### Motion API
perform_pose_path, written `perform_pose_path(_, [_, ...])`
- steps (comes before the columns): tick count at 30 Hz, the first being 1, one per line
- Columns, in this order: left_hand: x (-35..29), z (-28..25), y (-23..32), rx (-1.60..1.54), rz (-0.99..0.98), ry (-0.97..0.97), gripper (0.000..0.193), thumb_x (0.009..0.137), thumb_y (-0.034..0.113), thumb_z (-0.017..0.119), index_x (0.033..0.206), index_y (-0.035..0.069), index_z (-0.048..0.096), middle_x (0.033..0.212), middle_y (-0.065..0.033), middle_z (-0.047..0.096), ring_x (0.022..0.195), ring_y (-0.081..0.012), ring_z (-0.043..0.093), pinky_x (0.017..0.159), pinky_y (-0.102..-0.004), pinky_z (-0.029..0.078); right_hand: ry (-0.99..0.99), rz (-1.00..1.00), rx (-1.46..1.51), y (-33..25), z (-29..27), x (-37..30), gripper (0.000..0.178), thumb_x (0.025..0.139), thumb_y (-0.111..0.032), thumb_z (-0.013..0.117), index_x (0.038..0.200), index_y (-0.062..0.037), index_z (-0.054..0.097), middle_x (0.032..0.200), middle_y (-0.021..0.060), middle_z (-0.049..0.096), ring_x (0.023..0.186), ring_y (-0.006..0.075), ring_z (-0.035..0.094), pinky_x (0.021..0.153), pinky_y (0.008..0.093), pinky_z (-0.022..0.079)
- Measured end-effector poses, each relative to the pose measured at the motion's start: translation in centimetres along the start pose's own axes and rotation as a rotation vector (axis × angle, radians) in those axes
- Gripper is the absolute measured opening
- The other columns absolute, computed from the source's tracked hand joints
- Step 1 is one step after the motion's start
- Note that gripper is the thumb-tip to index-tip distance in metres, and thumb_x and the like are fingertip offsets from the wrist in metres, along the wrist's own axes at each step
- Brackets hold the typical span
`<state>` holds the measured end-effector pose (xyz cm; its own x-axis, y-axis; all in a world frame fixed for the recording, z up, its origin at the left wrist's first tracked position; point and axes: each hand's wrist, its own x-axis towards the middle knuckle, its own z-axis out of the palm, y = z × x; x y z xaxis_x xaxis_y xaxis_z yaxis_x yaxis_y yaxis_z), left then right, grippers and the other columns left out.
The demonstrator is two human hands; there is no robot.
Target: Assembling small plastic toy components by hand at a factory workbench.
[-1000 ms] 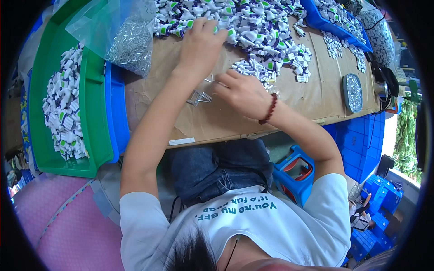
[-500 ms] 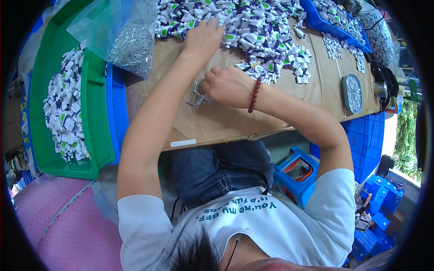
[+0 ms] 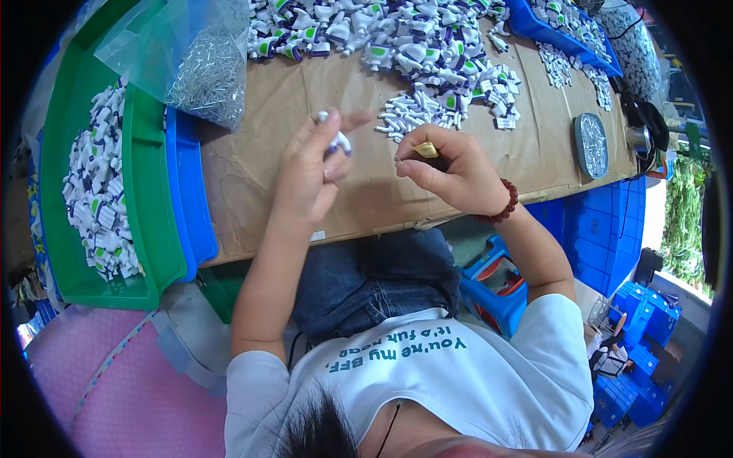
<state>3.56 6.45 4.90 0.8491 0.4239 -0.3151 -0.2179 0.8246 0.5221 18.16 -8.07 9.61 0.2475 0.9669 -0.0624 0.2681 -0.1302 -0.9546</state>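
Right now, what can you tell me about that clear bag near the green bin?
The bag is clear, soft plastic, crinkled and slumped on its side. It is packed with a dense mass of thin, silvery metal pieces like pins or small springs; they are too fine to tell apart. It lies at the cardboard's far left corner, overlapping the green bin and the blue bin's rim. Neither hand touches it.

I see a brown cardboard surface (image 3: pixel 305 99). On it lies a big heap of small white plastic parts (image 3: pixel 397 34) with green and purple bits. A clear bag of metal pins (image 3: pixel 202 72) rests at its left edge. A round silver lid (image 3: pixel 592 145) lies at the right.
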Motion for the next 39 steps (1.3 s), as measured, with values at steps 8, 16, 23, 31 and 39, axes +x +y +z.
perform_pose_path(8, [-2.3,2.2,-2.1,-0.107,-0.023,0.038,0.023,0.090,0.006,0.051,0.112,0.007,0.044,0.121,-0.0146,0.051,0.109,-0.0221,0.054,0.078,-0.0240,0.049,0.087,0.070,0.126,1.6,0.8,-1.3,0.011,0.083,-0.009,0.064,0.090,-0.0022,0.059,0.078,-0.0020,0.059,0.073,0.0041,0.051,0.064,0.0201,0.042])
perform_pose_path(16, [-3.0,0.5,-3.7,0.308,0.147,0.052,0.020,0.087,0.010,0.061,0.103,0.007,0.050,0.089,-0.0040,0.059,0.072,-0.0079,0.057,0.059,-0.0168,0.045,0.126,0.056,0.143,1.8,1.2,-1.8,0.011,0.083,-0.008,0.064,0.091,-0.0016,0.060,0.082,-0.0015,0.058,0.075,0.0048,0.050,0.067,0.0199,0.041])
perform_pose_path(23, [-3.1,1.4,-3.6,0.071,0.072,0.106,0.021,0.086,0.013,0.063,0.103,0.007,0.051,0.084,-0.0021,0.057,0.064,-0.0057,0.053,0.056,-0.0159,0.043,0.205,0.024,0.087,2.4,2.5,-1.6,0.010,0.078,-0.008,0.067,0.087,-0.0030,0.065,0.078,0.0052,0.062,0.069,0.0093,0.056,0.062,0.0233,0.044])
perform_pose_path(31, [-3.3,1.2,-4.3,0.226,0.124,0.090,0.023,0.084,0.009,0.065,0.102,0.005,0.051,0.084,-0.0031,0.058,0.067,-0.0068,0.056,0.057,-0.0171,0.045,0.254,-0.008,0.042,2.8,2.9,-1.7,0.011,0.076,-0.005,0.067,0.087,-0.0022,0.065,0.077,0.0065,0.062,0.068,0.0112,0.058,0.061,0.0244,0.045])
perform_pose_path(39, [-3.4,1.8,-5.6,0.281,0.156,0.111,0.021,0.085,0.005,0.061,0.103,0.005,0.050,0.090,-0.0069,0.061,0.078,-0.0105,0.060,0.063,-0.0192,0.049,0.369,0.123,0.237,2.0,3.6,-2.2,0.012,0.075,-0.003,0.068,0.084,-0.0004,0.061,0.076,0.0058,0.062,0.069,0.0108,0.059,0.064,0.0257,0.047])
